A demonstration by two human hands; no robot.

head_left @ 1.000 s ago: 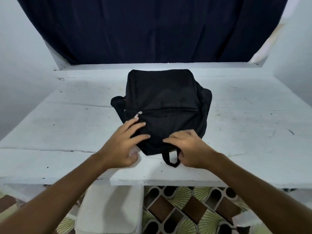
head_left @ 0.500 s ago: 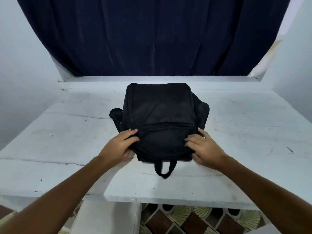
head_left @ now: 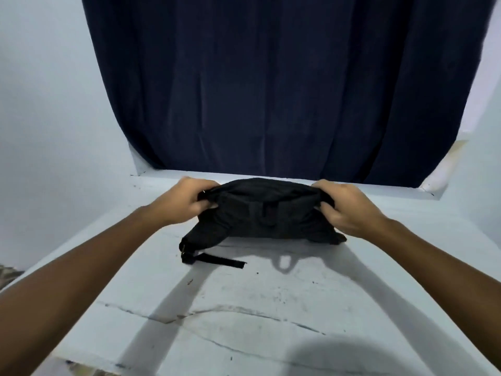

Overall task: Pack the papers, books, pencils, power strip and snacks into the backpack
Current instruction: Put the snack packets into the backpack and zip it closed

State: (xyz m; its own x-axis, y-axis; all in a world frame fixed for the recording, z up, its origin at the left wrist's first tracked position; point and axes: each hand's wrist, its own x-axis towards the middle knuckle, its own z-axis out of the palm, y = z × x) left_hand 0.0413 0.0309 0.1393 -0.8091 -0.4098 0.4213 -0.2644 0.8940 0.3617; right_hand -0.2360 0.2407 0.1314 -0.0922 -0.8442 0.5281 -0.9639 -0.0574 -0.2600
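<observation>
A black backpack (head_left: 265, 215) stands tipped up at the far side of the white table (head_left: 271, 308), its top edge raised. My left hand (head_left: 187, 202) grips the upper left corner of the bag. My right hand (head_left: 344, 204) grips the upper right corner. One loose black strap (head_left: 217, 259) trails from the bag's lower left onto the table. No papers, books, pencils, power strip or snacks are in view.
A dark blue curtain (head_left: 271, 90) hangs right behind the bag above a white ledge (head_left: 162, 173). Pale walls close in on both sides. Patterned floor (head_left: 8, 272) shows past the table's left edge.
Both hands went from resting on the flat bag's near end to gripping its corners. The bag is lifted up on end and sits farther from me. The view has tilted up.
</observation>
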